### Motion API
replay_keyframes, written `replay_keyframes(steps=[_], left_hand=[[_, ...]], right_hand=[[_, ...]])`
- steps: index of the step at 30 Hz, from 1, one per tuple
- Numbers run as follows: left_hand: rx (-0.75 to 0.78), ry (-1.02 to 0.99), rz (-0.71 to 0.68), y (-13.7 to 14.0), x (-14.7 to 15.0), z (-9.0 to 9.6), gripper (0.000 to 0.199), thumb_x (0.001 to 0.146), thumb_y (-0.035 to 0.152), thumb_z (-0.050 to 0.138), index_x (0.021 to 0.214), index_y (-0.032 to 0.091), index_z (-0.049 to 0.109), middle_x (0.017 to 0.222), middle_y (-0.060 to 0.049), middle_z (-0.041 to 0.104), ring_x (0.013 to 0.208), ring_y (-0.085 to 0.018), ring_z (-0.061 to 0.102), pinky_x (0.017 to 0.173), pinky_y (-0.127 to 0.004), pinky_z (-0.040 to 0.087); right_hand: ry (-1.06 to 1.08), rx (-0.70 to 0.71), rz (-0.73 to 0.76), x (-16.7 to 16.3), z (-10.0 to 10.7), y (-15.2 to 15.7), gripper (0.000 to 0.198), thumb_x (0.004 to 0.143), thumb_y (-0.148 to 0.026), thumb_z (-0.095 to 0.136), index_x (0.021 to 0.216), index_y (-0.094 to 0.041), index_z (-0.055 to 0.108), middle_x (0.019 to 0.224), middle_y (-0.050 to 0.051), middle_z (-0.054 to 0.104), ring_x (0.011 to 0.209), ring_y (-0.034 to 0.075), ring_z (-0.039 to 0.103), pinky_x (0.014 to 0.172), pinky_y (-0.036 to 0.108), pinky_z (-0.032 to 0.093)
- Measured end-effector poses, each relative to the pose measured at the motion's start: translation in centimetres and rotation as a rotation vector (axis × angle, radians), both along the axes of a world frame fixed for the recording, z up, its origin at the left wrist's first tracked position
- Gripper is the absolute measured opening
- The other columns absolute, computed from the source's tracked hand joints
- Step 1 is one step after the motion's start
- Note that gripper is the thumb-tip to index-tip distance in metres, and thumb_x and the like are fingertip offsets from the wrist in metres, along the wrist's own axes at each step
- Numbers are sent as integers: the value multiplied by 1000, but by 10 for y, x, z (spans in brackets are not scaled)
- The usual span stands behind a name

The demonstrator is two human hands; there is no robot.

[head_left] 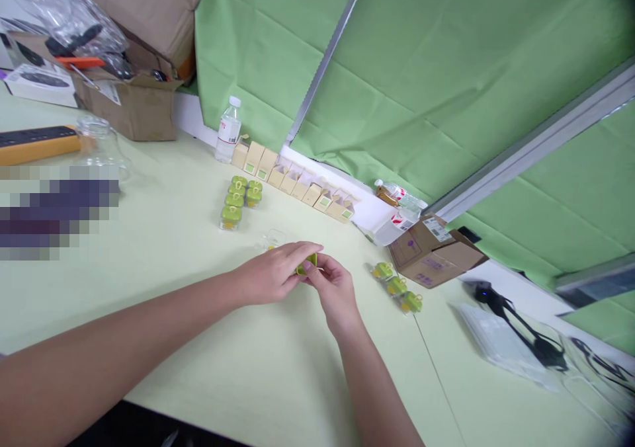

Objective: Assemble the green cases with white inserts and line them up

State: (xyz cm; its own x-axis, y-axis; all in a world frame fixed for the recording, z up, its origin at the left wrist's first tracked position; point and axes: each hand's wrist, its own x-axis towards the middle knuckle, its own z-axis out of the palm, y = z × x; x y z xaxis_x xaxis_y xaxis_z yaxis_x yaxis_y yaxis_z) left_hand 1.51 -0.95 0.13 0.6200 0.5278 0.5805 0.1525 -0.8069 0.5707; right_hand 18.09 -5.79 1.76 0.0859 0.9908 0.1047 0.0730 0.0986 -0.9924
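Note:
Over the middle of the table, my left hand [278, 272] and my right hand [333, 291] are closed together on a small green lid [308, 263]. My fingers cover part of it. Just behind my left hand stands a small clear container [274, 238] with something yellow in it. Farther back on the left is a group of several clear containers with green lids [231, 214]. To the right of my right hand, 3 more green-lidded containers [397, 285] sit in a slanting row.
A row of small tan boxes [302, 186] lines the back edge, beside an upright water bottle [228, 131]. Two bottles [401, 221] lie near a cardboard box [431, 255] at right. Cables and a black headband-like device [520, 331] rest far right; a power strip [40, 144] lies left.

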Motion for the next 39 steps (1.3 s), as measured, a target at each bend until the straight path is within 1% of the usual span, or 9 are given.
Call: replay_keyframes(steps=[3, 11, 16, 23, 26, 30, 32, 35, 39], left_hand=[[1, 10, -16, -1, 0, 2, 58, 90, 7, 50, 143, 26, 36, 141, -8, 53, 125, -22, 55, 99, -37, 51], [6, -10, -84, -3, 1, 4, 59, 86, 0, 49, 138, 26, 40, 134, -7, 57, 121, -21, 56, 96, -36, 50], [-10, -3, -101, -5, 1, 7, 59, 84, -1, 49, 136, 26, 43, 131, -7, 59, 118, -21, 57, 94, -35, 50], [-41, 53, -66, -5, 0, 8, 55, 87, 5, 51, 137, 27, 40, 129, -6, 60, 111, -21, 60, 85, -33, 51], [-58, 56, -56, -4, 0, 8, 55, 87, 6, 52, 136, 27, 40, 128, -5, 61, 110, -21, 61, 84, -33, 50], [-63, 26, -85, -5, 0, 9, 52, 86, 4, 51, 133, 25, 43, 123, -6, 63, 105, -21, 62, 82, -32, 51], [-61, 1, -99, -6, 1, 10, 51, 85, 3, 51, 131, 24, 45, 122, -6, 63, 105, -20, 62, 83, -32, 51], [-46, -32, -98, -7, 2, 7, 53, 84, 2, 51, 132, 24, 45, 126, -7, 62, 107, -20, 62, 87, -33, 52], [2, -50, -98, -7, 3, 0, 60, 82, 0, 50, 138, 24, 42, 131, -9, 60, 113, -22, 62, 90, -35, 53]], right_hand=[[16, -3, 17, 0, 0, 0, 20, 81, -36, 76, 91, -19, 72, 80, 0, 67, 76, 15, 63, 77, 32, 57], [37, -29, -13, 1, -2, 2, 22, 76, -38, 79, 81, -18, 69, 76, 0, 66, 73, 15, 62, 75, 32, 56], [70, -80, 2, 3, 0, 2, 25, 74, -38, 81, 82, -18, 69, 77, 0, 65, 74, 15, 62, 76, 34, 58], [132, -180, 84, 5, 7, -1, 24, 73, -37, 81, 83, -18, 71, 82, 1, 67, 80, 16, 63, 80, 33, 57], [135, -171, 71, 4, 8, -1, 23, 73, -37, 81, 83, -18, 72, 81, 1, 68, 80, 16, 64, 79, 33, 57], [107, -144, 41, 2, 6, -1, 23, 72, -36, 81, 82, -18, 71, 80, 1, 69, 76, 16, 65, 77, 34, 58], [75, -130, 21, 1, 6, -2, 22, 73, -35, 80, 81, -18, 70, 78, 1, 68, 75, 16, 65, 76, 33, 58], [40, -116, -11, -1, 6, -3, 20, 74, -34, 79, 82, -19, 68, 76, -1, 67, 73, 15, 65, 73, 31, 58], [22, -111, -19, -2, 5, -3, 19, 72, -31, 78, 81, -19, 67, 75, -1, 67, 70, 15, 65, 72, 32, 58]])
